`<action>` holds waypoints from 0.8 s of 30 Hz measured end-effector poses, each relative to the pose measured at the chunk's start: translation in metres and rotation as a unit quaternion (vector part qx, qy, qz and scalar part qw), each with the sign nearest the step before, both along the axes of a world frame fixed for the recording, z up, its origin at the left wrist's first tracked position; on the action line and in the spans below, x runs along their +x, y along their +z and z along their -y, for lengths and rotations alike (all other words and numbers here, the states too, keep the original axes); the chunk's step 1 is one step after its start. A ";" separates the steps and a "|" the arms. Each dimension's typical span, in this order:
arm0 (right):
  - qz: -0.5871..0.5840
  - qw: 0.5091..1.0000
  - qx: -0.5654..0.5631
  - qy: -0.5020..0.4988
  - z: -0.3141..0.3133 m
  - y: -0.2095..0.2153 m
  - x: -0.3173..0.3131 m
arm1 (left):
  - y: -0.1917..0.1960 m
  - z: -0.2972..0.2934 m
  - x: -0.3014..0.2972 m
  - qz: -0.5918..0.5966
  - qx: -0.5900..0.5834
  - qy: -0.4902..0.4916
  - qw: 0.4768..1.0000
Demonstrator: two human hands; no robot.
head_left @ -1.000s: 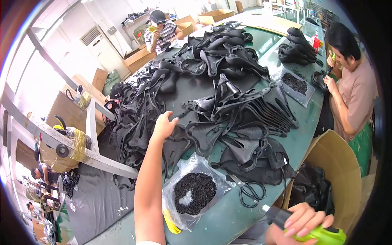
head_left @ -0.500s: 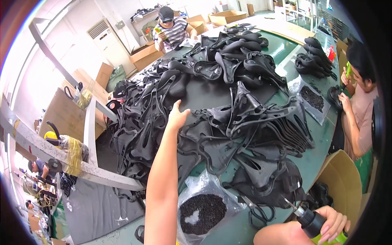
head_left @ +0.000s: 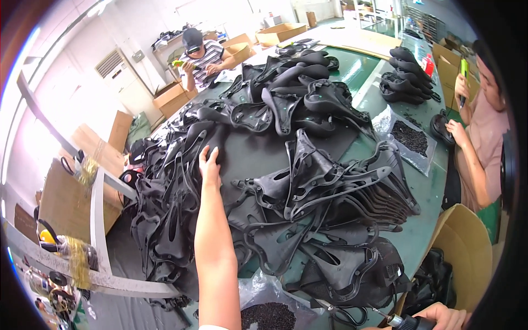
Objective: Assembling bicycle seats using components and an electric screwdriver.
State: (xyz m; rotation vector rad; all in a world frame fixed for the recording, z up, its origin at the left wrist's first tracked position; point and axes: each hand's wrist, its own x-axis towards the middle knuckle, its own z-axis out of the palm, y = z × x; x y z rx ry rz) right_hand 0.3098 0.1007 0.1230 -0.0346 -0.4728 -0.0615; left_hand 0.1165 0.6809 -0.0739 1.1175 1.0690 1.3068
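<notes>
Left hand (head_left: 209,161) laid flat, fingers spread, on black saddle shell (head_left: 181,165) near table (head_left: 426,220) left edge. Power screwdriver (head_left: 407,322) gripped by right hand (head_left: 448,318) at near edge.

The right hand (head_left: 448,318) is cut off by the lower edge beside the cardboard box (head_left: 465,258), so its grip on the power screwdriver (head_left: 404,322) stays partly unseen. The box's contents are dark and indistinct.
</notes>
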 end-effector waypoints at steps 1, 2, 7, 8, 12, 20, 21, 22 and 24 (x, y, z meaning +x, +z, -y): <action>-0.002 1.000 0.003 -0.005 -0.004 0.002 -0.001 | 0.003 0.007 0.004 -0.023 0.006 0.049 0.999; -0.009 0.999 0.027 -0.014 -0.010 0.003 -0.003 | 0.000 0.004 0.005 -0.018 0.034 0.055 0.998; -0.021 0.997 0.071 -0.018 -0.005 0.013 -0.009 | 0.052 0.059 0.029 0.005 0.087 0.158 0.984; -0.019 0.997 0.078 -0.021 -0.003 0.014 -0.011 | 0.064 0.078 0.030 0.009 0.112 0.151 0.982; -0.016 0.994 0.101 -0.030 0.012 0.018 -0.015 | 0.131 0.210 0.007 0.063 0.162 0.024 0.985; 0.000 0.989 0.150 0.017 0.048 0.019 -0.020 | 0.269 0.518 -0.158 -0.379 0.656 0.007 0.652; 0.017 0.989 0.144 0.021 0.050 0.019 -0.022 | 0.284 0.559 -0.165 -0.404 0.626 -0.068 0.664; 0.027 0.987 0.156 0.020 0.051 0.019 -0.023 | 0.296 0.600 -0.170 -0.466 0.552 -0.126 0.680; 0.050 0.986 0.161 0.012 0.054 0.015 -0.028 | 0.311 0.657 -0.151 -0.467 0.443 -0.169 0.746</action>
